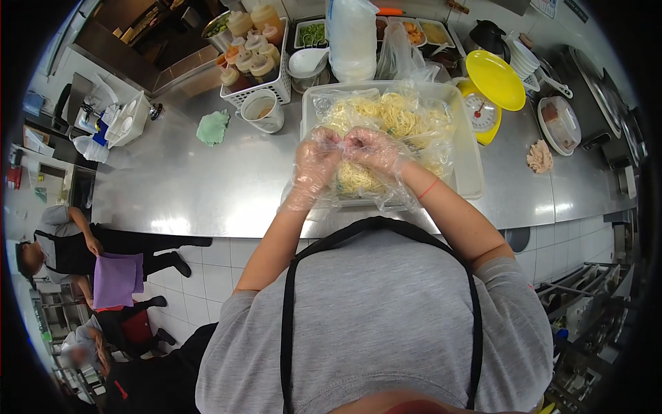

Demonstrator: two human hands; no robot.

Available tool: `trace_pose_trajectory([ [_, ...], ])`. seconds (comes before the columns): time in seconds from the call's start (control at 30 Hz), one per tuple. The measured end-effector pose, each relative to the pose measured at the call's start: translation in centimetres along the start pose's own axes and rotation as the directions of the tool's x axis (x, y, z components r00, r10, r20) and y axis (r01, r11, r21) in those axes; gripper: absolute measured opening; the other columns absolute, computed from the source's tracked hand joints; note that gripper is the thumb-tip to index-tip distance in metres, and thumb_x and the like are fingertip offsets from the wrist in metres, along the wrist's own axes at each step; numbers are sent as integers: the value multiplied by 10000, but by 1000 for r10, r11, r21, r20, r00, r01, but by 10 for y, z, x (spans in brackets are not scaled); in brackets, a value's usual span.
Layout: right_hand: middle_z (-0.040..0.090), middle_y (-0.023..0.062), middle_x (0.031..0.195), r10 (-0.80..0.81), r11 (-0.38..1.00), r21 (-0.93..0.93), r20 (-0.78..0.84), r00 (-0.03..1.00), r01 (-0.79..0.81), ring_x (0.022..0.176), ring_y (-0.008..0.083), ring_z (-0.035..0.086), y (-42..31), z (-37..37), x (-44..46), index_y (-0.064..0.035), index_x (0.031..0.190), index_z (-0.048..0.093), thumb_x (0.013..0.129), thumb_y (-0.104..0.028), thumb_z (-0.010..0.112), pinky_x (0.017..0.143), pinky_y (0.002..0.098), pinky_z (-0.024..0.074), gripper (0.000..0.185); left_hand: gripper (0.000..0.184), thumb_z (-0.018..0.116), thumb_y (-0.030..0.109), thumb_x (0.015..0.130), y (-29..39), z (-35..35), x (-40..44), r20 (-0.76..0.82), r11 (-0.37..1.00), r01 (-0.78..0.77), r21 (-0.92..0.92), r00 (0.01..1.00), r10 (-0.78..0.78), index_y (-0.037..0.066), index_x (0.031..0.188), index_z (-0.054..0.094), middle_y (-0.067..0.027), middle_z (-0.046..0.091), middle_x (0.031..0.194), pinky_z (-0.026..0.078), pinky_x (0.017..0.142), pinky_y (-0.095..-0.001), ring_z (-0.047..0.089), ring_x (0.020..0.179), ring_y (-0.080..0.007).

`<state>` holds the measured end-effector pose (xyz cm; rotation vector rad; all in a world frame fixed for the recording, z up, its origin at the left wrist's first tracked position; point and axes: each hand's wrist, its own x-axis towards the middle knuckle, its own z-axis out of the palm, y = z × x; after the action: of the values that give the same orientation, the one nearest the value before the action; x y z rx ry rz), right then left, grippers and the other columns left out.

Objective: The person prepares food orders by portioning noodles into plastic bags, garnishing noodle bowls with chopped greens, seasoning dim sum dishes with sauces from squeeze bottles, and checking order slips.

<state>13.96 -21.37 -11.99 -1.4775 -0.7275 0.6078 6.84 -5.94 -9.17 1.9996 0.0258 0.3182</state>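
Note:
My left hand [317, 162] and my right hand [374, 148] wear loose clear plastic gloves. Their fingertips meet, both pinched on the gathered top of a clear plastic bag [360, 181] with yellow noodles in it. The bag sits toward the front of a translucent white tray [471, 165]. Behind my hands, more bagged noodles [408, 114] fill the tray. Glare on the film and my own fingers hide the exact spot where the plastic is gripped.
A yellow dial scale [480, 110] stands right of the tray. On the left are a cup [262, 114], a green cloth [213, 127] and a basket [281, 90] of sauce bottles. Behind stands a tall wrapped container stack [352, 41]. Co-workers are at far left, one holding a purple cloth [118, 279].

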Motion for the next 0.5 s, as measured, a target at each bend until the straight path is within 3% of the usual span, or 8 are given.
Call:
trace_pose_trajectory([
  [0.03,508,-16,813,24,1000,12,4,1000,-24,777,72,481,-1,0,-1,-58,868,525,788,-110,618,712,241,430,133,128,632,69,741,-1,-1,1,45,981,56,-184,998,-48,27,821,541,-26,549,781,439,633,-256,532,698,-122],
  [0.17,513,-15,817,20,997,-74,-44,999,-24,781,67,486,-5,-1,-1,-60,853,534,791,-98,606,700,236,433,102,168,646,32,730,7,-21,-3,266,865,320,-387,937,-227,25,871,554,-27,570,865,437,709,-248,530,784,-113],
  [0.23,507,-25,808,-7,1000,19,28,1000,6,768,62,484,-6,0,-3,-65,834,540,789,-80,596,693,233,434,73,164,666,44,722,10,-23,-10,179,977,68,-202,983,-31,22,851,568,-48,560,879,436,717,-261,528,812,-132],
  [0.27,507,-25,808,-8,1000,20,26,1000,8,768,62,484,-6,1,-4,-65,834,540,789,-80,596,693,233,434,73,164,666,44,722,4,-22,-13,181,977,67,-201,983,-30,22,851,568,-48,560,879,436,717,-261,528,812,-132],
  [0.33,502,-21,841,-30,1000,7,109,994,29,798,70,475,-8,4,-6,-79,863,542,793,-136,621,713,229,412,120,168,684,65,704,-10,-19,-16,123,967,-254,-13,959,254,34,843,593,-68,551,889,439,747,-275,530,853,-175],
  [0.37,502,-21,841,-29,1000,5,109,994,28,798,70,475,-10,1,-5,-79,863,542,793,-136,621,713,229,412,120,168,684,65,704,-14,-18,-18,121,967,-254,-15,960,254,34,843,593,-68,551,889,439,747,-275,530,853,-175],
  [0.43,495,8,860,-89,919,-366,171,981,147,826,117,490,-19,-10,0,-70,871,548,772,-154,645,733,258,419,162,175,704,107,685,-12,-18,-22,155,986,-157,63,977,146,54,824,613,-83,534,934,434,798,-292,514,939,-218],
  [0.5,494,48,870,-485,727,-579,-50,873,370,839,178,501,-38,-26,9,-59,894,552,744,-194,676,756,300,425,237,216,709,140,690,-5,-21,-26,150,984,-180,-8,972,179,59,864,609,-84,519,989,425,822,-302,500,977,-217],
])
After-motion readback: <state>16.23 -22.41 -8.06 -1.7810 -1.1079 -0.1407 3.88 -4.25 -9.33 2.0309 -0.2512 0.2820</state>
